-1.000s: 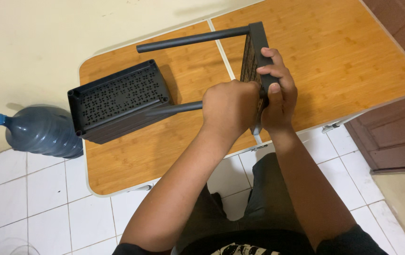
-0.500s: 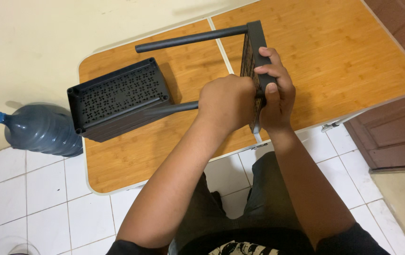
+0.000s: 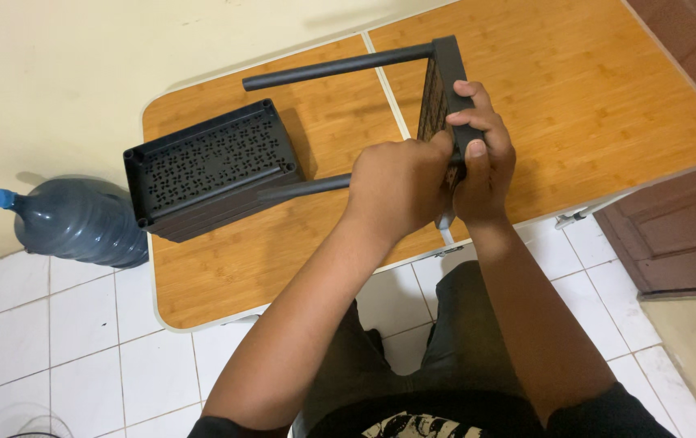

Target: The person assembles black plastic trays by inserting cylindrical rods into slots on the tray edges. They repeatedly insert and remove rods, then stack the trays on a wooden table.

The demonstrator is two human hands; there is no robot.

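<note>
1. The rack (image 3: 283, 154) lies on its side on the wooden table (image 3: 607, 105). It is a dark plastic frame: two perforated shelves joined by round poles.
2. The right hand (image 3: 482, 158) is wrapped around the edge of the near shelf (image 3: 439, 89), fingers curled over the top rim and thumb hidden behind.
3. The left hand (image 3: 396, 182) is closed in a fist just beside the right hand, pressed against the same shelf where the lower pole (image 3: 307, 188) meets it. What the fist encloses cannot be seen.
4. The far shelf (image 3: 210, 166) sits well away from both hands, at the other end of the poles; the upper pole (image 3: 340, 67) runs out beyond the right fingers.
5. Handling judgement: the frame looks light and stiff (hollow plastic, most likely), smooth enough to slip on the tabletop. The perforated panels may flex or crack under a hard squeeze.
6. Best hold, by appearance: the solid shelf rim or a pole close to its socket.
7. A blue water bottle (image 3: 72, 227) stands on the tiled floor (image 3: 56, 324), far left of the hands.
</note>
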